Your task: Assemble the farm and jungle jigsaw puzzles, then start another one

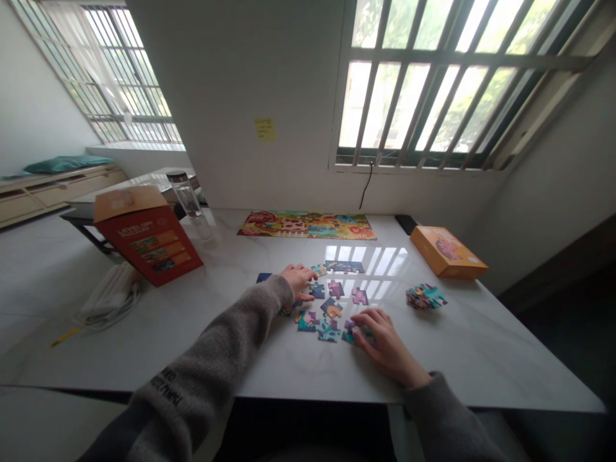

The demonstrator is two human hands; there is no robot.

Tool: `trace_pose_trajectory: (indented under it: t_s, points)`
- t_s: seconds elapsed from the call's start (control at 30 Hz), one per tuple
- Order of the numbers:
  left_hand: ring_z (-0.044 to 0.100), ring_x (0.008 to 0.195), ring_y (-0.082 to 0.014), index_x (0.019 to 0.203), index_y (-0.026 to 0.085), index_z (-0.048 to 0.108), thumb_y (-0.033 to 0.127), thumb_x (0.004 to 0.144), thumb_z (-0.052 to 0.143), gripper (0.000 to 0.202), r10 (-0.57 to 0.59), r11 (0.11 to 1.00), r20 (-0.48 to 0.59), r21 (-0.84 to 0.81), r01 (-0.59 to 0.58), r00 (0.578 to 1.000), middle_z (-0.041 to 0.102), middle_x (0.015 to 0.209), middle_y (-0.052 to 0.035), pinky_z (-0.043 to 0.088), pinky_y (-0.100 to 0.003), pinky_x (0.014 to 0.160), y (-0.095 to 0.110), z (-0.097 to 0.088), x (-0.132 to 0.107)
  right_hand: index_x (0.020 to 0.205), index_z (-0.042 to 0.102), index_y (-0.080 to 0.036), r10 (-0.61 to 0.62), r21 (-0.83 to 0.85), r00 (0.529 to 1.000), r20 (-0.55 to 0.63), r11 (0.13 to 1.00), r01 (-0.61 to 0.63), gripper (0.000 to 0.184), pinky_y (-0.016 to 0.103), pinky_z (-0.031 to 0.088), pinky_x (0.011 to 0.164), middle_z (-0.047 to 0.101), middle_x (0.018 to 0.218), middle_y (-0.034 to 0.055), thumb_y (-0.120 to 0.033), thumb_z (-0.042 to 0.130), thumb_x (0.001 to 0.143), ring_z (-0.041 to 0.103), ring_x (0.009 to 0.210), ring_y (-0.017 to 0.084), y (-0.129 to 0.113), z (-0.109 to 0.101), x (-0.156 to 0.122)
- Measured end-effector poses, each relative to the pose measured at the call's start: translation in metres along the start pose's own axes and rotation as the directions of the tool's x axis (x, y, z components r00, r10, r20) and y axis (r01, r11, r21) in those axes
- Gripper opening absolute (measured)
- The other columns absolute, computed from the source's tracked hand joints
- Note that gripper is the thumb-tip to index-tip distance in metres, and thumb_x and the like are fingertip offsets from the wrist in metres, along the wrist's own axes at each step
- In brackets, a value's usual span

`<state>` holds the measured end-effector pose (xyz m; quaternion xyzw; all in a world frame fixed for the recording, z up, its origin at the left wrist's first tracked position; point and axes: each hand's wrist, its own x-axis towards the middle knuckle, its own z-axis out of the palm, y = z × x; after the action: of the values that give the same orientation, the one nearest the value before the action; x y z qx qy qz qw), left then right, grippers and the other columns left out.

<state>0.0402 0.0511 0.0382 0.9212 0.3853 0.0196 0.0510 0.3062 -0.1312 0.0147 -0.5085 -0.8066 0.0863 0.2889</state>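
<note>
Head view: left hand (298, 281) and right hand (385, 340) among loose jigsaw pieces (332, 308) on a white marble table (481, 346).
Left lies flat, open, holding nothing; right curls narrowly over pieces, any actual grip hard to confirm.

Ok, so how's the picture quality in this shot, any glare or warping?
In the head view, the window is blown out and casts a bright glare onto the marble tabletop beside the puzzle pieces; wide-angle distortion makes the window bars lean outward; the left hand and right hand show no obvious motion blur, though the small pieces look somewhat soft.
</note>
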Motion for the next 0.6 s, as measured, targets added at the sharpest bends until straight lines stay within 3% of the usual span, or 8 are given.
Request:
trace_pose_trajectory:
  t_s: [0.23,0.4,0.6]
  points:
    - [0.061,0.101,-0.0276,0.112,0.023,0.059,0.039,0.07,0.077,0.049,0.032,0.997,-0.008,0.071,-0.031,0.999,0.069,0.106,-0.0059,0.041,-0.037,0.085,0.018,0.007,0.005,0.115,0.063,-0.025,0.004,0.015,1.0,-0.017,1.0,-0.004,0.02,0.046,0.047,0.095,0.065,0.11,0.0097,-0.027,0.055,0.096,0.058,0.105,0.027,0.001,0.002,0.0]
    - [0.061,0.098,-0.0293,0.106,0.021,0.059,0.043,0.068,0.075,0.046,0.074,0.987,-0.062,0.146,-0.065,0.995,0.07,0.102,-0.0077,0.038,-0.041,0.087,0.023,-0.003,-0.008,0.115,0.063,-0.025,0.016,0.046,0.999,-0.043,0.999,-0.014,0.022,0.047,0.047,0.095,0.065,0.111,0.0104,-0.027,0.056,0.095,0.058,0.106,0.027,0.002,0.0,0.0]
    - [0.059,0.095,-0.0264,0.098,0.022,0.056,0.042,0.069,0.077,0.04,0.116,0.992,-0.174,0.066,-0.106,0.978,0.07,0.1,-0.0055,0.036,-0.038,0.086,0.036,-0.02,-0.03,0.116,0.062,-0.024,0.093,0.183,0.989,-0.117,0.981,-0.07,0.023,0.045,0.047,0.095,0.065,0.109,0.0095,-0.03,0.052,0.097,0.06,0.106,0.027,-0.001,-0.009,0.012]
